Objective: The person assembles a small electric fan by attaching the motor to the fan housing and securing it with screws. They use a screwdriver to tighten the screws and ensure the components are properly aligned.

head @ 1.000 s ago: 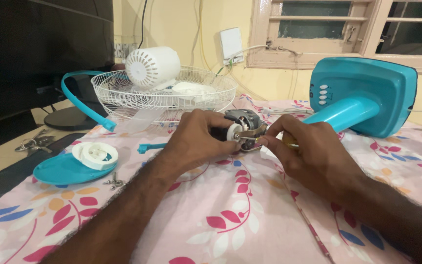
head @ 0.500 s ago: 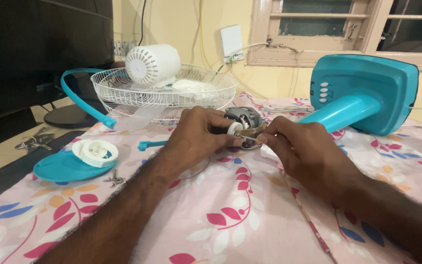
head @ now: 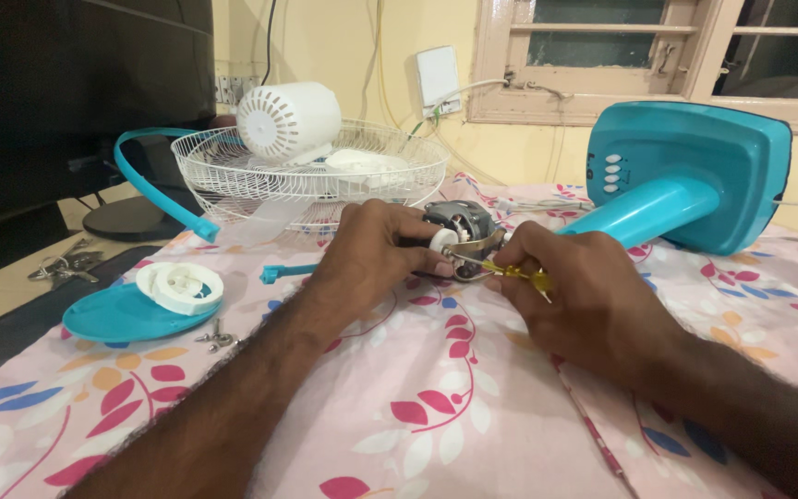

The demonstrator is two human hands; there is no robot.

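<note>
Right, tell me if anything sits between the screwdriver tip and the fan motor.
Nothing visible does. The right hand holds the yellow screwdriver with its tip right at the fan motor, which the left hand steadies. The left fingers lie beside the tip, not across it.

Single head-worn view, close, angled down and forward over the cloth-covered table [head: 454, 407].

Screen: large, dark, flat panel [head: 76, 102], far left of the white fan grille [head: 311, 171].
Packages, labels, signs: none.
</note>
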